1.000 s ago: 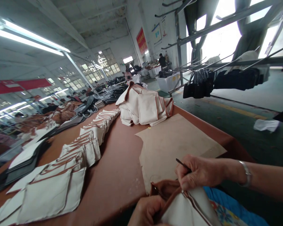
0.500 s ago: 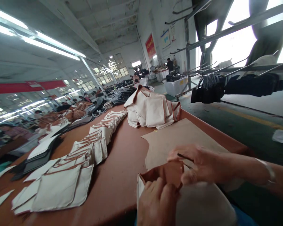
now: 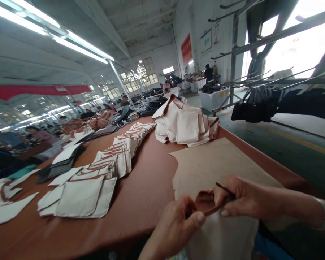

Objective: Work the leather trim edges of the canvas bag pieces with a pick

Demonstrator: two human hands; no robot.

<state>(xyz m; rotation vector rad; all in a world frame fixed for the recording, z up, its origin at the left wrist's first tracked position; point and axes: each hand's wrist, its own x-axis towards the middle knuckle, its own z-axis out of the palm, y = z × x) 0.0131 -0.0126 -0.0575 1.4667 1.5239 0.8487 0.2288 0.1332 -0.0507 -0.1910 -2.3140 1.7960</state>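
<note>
A cream cloth pouch [image 3: 222, 236] with a brown inside edge hangs at the near side of the table. My left hand [image 3: 172, 225] pinches its rim between thumb and fingers on the left. On the right, my right hand [image 3: 242, 198] grips the same rim, its fingers curled over the brown edge. A thin dark tool [image 3: 223, 188] sticks out from the right hand; its kind is hard to make out. Between the hands the brown opening gapes slightly. The pouch's lower part runs out of view.
Brown table [image 3: 148, 173] with a sheet of tan paper [image 3: 206, 166] beyond my hands. A pile of cream pouches [image 3: 188, 124] sits at the far end, and a long overlapping row [image 3: 79, 196] lies left. A metal rack [image 3: 234, 54] with black bags [image 3: 256, 106] stands right.
My view has swung left, so the table's things appear farther right. The pouch mouth looks narrower, and my left thumb now lies along the rim.
</note>
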